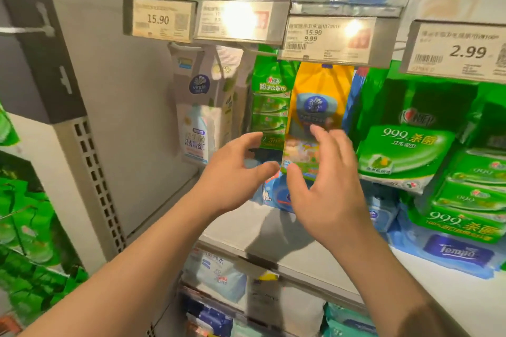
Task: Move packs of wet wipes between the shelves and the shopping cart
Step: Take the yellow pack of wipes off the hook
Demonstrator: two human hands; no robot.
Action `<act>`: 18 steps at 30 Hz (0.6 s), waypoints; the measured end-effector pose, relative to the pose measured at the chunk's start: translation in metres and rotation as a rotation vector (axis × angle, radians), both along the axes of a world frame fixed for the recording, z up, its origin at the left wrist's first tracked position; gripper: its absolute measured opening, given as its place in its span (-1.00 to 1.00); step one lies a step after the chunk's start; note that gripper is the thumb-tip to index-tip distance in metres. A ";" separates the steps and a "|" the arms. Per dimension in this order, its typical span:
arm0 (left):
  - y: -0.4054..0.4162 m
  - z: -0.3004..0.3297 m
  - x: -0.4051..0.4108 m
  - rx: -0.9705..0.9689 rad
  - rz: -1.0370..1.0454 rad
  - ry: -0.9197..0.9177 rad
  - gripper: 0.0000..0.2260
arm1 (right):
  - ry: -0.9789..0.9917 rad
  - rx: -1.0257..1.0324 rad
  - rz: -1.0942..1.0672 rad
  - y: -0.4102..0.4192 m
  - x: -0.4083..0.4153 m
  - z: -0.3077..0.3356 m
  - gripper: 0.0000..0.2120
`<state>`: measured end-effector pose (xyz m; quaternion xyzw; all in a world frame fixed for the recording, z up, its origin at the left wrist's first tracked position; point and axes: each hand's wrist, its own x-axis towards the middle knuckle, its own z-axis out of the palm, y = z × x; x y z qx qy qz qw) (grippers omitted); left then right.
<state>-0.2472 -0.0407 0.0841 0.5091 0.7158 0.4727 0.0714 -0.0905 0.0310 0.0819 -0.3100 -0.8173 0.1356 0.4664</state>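
At mid-shelf, under the price tags (328,38): yellow wet-wipe pack (315,117) hanging from a peg, long axis vertical, just beyond both hands. Left hand (232,180) to the pack's left, fingers spread and loosely curved, holding nothing. Right hand (323,189) directly in front of the pack's lower half, fingers apart, tips at or just off the wrapper; contact cannot be told through blur. Right hand nearer, so likely the taker; probably a lift up and toward the near side to clear the peg. Glossy soft plastic film, flat rectangular pouch, likely crinkly and yielding. Green packs (405,156) right, white pack (197,131) left. No cart in view.
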 end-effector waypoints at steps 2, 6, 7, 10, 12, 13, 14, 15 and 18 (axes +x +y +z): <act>0.014 0.001 0.000 0.067 -0.074 -0.172 -0.34 | 0.081 -0.042 -0.086 0.001 -0.010 -0.005 -0.27; 0.044 0.001 0.003 0.112 -0.188 -0.356 -0.17 | 0.162 -0.243 -0.113 0.012 -0.024 -0.012 -0.18; 0.049 0.002 0.005 0.103 -0.216 -0.375 -0.12 | 0.188 -0.290 -0.122 0.016 -0.026 -0.012 -0.19; 0.064 0.004 0.008 0.076 -0.266 -0.382 -0.12 | 0.251 -0.345 -0.138 0.026 -0.030 -0.009 -0.28; 0.074 0.002 0.006 0.061 -0.273 -0.387 -0.17 | 0.244 -0.326 -0.163 0.031 -0.034 -0.007 -0.36; 0.079 0.001 0.004 0.056 -0.268 -0.406 -0.17 | 0.234 -0.310 -0.177 0.032 -0.035 -0.006 -0.39; 0.081 0.001 0.004 0.057 -0.263 -0.424 -0.17 | 0.229 -0.294 -0.191 0.034 -0.036 -0.005 -0.42; 0.084 0.001 0.003 0.056 -0.253 -0.436 -0.17 | 0.229 -0.279 -0.201 0.035 -0.037 -0.003 -0.42; 0.089 0.001 0.004 0.042 -0.226 -0.457 -0.34 | 0.269 -0.328 -0.179 0.043 -0.040 0.000 -0.51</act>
